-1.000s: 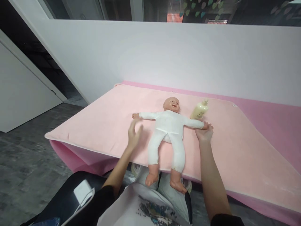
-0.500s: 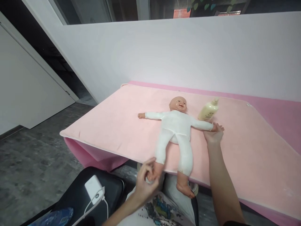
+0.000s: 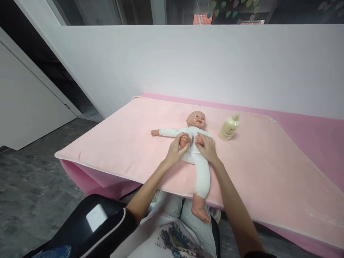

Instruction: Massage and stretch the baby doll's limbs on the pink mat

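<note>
- The doll (image 3: 199, 157) lies on its back on the pale pink blanket (image 3: 113, 143) that covers the surface (image 3: 317, 132), its head toward the wall and 1 arm stretched out flat.
- The left hand (image 3: 174, 152) is closed around the doll's raised foot (image 3: 185, 140), holding that leg folded up over the torso; a loosened grip could let the leg drop back toward the near edge.
- The right hand (image 3: 209, 148) is curled around the doll's hand (image 3: 199, 139) over the chest; with only a small part to hold, the fingers might slide off if pulled at an angle.
- The 2 held parts are just beside each other, so bringing them closer could make the hands bump, or strain the folded hip and bent arm.
- The free foot (image 3: 199, 208) sticks out past the near edge, above the person's lap; a tug toward the body could draw the doll off the surface, perhaps with the blanket rucking up beneath it.
- The pump bottle (image 3: 229, 128) stands on the blanket near the doll's shoulder; an outward sweep of the right hand, or a shifted blanket, could tip it.
- A white cord (image 3: 107, 233) runs by the left sleeve, where an elbow movement might snag it.
</note>
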`<state>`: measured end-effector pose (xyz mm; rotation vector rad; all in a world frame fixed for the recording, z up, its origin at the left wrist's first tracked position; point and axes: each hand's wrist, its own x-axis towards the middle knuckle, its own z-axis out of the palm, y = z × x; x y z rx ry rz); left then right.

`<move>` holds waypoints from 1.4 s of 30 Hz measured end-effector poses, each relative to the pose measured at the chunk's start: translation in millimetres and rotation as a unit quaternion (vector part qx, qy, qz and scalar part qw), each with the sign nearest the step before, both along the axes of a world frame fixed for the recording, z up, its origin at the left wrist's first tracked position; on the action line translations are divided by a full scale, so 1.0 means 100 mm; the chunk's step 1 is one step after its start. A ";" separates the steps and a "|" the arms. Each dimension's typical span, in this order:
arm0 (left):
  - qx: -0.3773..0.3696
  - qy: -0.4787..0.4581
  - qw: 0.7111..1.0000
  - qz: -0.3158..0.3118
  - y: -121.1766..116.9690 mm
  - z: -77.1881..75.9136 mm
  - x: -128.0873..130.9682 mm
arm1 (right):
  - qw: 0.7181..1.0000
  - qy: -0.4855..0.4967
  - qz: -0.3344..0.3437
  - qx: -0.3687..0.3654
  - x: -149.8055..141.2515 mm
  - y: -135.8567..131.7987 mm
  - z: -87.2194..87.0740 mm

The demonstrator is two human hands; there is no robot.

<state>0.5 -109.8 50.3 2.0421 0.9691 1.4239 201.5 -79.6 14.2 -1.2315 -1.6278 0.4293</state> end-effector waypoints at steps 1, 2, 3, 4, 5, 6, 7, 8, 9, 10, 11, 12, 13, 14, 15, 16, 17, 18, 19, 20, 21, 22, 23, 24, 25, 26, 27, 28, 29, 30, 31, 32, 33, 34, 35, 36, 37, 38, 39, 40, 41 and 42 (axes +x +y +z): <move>-0.007 0.005 1.000 -0.008 0.02 -0.05 0.06 | 0.997 -0.078 -0.012 0.003 -0.04 -0.02 -0.02; -0.013 0.012 1.000 -0.016 0.03 -0.09 0.11 | 0.991 -0.132 -0.022 0.006 -0.07 -0.03 -0.03; -0.016 0.016 1.000 -0.020 0.03 -0.11 0.13 | 0.986 -0.162 -0.030 0.011 -0.07 -0.04 -0.04; -0.020 0.014 0.999 -0.020 0.02 -0.12 0.15 | 0.984 -0.176 -0.034 0.016 -0.06 -0.04 -0.05; -0.024 0.007 1.000 -0.017 0.01 -0.11 0.15 | 0.983 -0.181 -0.034 0.021 -0.04 -0.04 -0.05; -0.027 -0.006 1.000 -0.011 0.00 -0.10 0.13 | 0.983 -0.177 -0.038 0.028 -0.02 -0.03 -0.05; -0.030 -0.021 0.999 -0.001 -0.01 -0.07 0.11 | 0.985 -0.164 -0.042 0.034 0.00 -0.03 -0.06; -0.033 -0.036 0.999 0.011 -0.02 -0.03 0.07 | 0.989 -0.139 -0.044 0.038 0.01 -0.02 -0.06; -0.035 -0.048 0.998 0.023 -0.04 0.01 0.03 | 0.993 -0.100 -0.045 0.038 0.02 -0.02 -0.06; -0.034 -0.056 0.997 0.033 -0.08 0.06 -0.02 | 0.997 -0.047 -0.048 0.036 0.03 -0.01 -0.05; -0.030 -0.064 0.996 0.045 -0.13 0.10 -0.08 | 0.998 0.013 -0.057 0.034 0.05 -0.01 -0.04; -0.022 -0.072 0.996 0.057 -0.21 0.12 -0.14 | 0.994 0.075 -0.072 0.034 0.07 0.00 -0.03; -0.010 -0.082 0.994 0.070 -0.31 0.13 -0.21 | 0.986 0.133 -0.094 0.038 0.10 0.00 -0.01; 0.003 -0.094 0.992 0.082 -0.42 0.12 -0.27 | 0.974 0.186 -0.122 0.045 0.15 0.01 0.00; 0.012 -0.104 0.990 0.093 -0.55 0.07 -0.33 | 0.958 0.235 -0.152 0.055 0.20 0.03 0.01; 0.016 -0.109 0.989 0.101 -0.70 0.00 -0.38 | 0.939 0.285 -0.181 0.064 0.27 0.05 0.00; 0.025 -0.113 0.988 0.103 -0.84 -0.10 -0.42 | 0.915 0.339 -0.207 0.072 0.35 0.07 -0.02; 0.030 -0.108 0.989 0.099 -0.98 -0.21 -0.46 | 0.886 0.396 -0.229 0.075 0.45 0.10 -0.05; 0.039 -0.103 0.990 0.092 -1.12 -0.34 -0.49 | 0.854 0.454 -0.245 0.069 0.54 0.13 -0.10; 0.058 -0.097 0.990 0.087 -1.23 -0.46 -0.52 | 0.824 0.506 -0.248 0.055 0.64 0.15 -0.17; 0.084 -0.087 0.989 0.081 -1.32 -0.57 -0.55 | 0.802 0.547 -0.237 0.032 0.73 0.18 -0.23; 0.107 -0.075 0.988 0.078 -1.39 -0.65 -0.57 | 0.791 0.572 -0.215 0.008 0.81 0.19 -0.29; 0.125 -0.074 0.986 0.079 -1.42 -0.69 -0.59 | 0.793 0.578 -0.193 0.000 0.88 0.21 -0.34; 0.137 -0.080 0.984 0.085 -1.42 -0.70 -0.61 | 0.802 0.570 -0.179 0.008 0.91 0.21 -0.36; 0.147 -0.092 0.981 0.091 -1.39 -0.67 -0.63 | 0.813 0.554 -0.175 0.033 0.92 0.22 -0.36; 0.157 -0.107 0.977 0.098 -1.32 -0.61 -0.65 | 0.823 0.533 -0.183 0.068 0.89 0.21 -0.34; 0.169 -0.120 0.973 0.099 -1.23 -0.53 -0.67 | 0.828 0.513 -0.200 0.105 0.83 0.20 -0.30; 0.186 -0.123 0.971 0.091 -1.10 -0.44 -0.67 | 0.833 0.492 -0.216 0.133 0.75 0.19 -0.25; 0.185 -0.110 0.974 0.074 -0.96 -0.35 -0.67 | 0.841 0.467 -0.228 0.148 0.64 0.17 -0.20; 0.172 -0.094 0.979 0.055 -0.80 -0.28 -0.65 | 0.859 0.432 -0.230 0.150 0.52 0.14 -0.15; 0.160 -0.085 0.983 0.044 -0.64 -0.22 -0.62 | 0.888 0.379 -0.219 0.138 0.40 0.12 -0.12; 0.133 -0.075 0.987 0.044 -0.48 -0.18 -0.58 | 0.925 0.307 -0.195 0.113 0.28 0.09 -0.11; 0.095 -0.060 0.992 0.051 -0.34 -0.16 -0.53 | 0.960 0.217 -0.158 0.081 0.18 0.06 -0.11; 0.053 -0.034 0.997 0.051 -0.21 -0.16 -0.47 | 0.984 0.120 -0.120 0.054 0.10 0.04 -0.12; 0.014 -0.009 0.999 0.046 -0.12 -0.16 -0.41 | 0.995 0.032 -0.089 0.036 0.04 0.03 -0.13; -0.017 0.000 0.999 0.050 -0.05 -0.17 -0.36 | 0.997 -0.038 -0.068 0.025 0.01 0.02 -0.15; -0.039 0.010 0.998 0.051 -0.01 -0.17 -0.32 | 0.995 -0.083 -0.059 0.020 0.00 0.02 -0.18; -0.050 0.020 0.997 0.050 0.00 -0.18 -0.29 | 0.993 -0.101 -0.061 0.016 0.01 0.02 -0.20; -0.053 0.031 0.997 0.049 -0.02 -0.18 -0.26 | 0.993 -0.094 -0.072 0.009 0.03 0.03 -0.22; -0.049 0.046 0.997 0.044 -0.05 -0.18 -0.25 | 0.994 -0.072 -0.085 -0.003 0.06 0.04 -0.24; -0.041 0.060 0.997 0.039 -0.08 -0.18 -0.24 | 0.994 -0.040 -0.099 -0.015 0.09 0.06 -0.26; -0.032 0.070 0.996 0.036 -0.12 -0.19 -0.23 | 0.993 -0.002 -0.112 -0.025 0.11 0.07 -0.29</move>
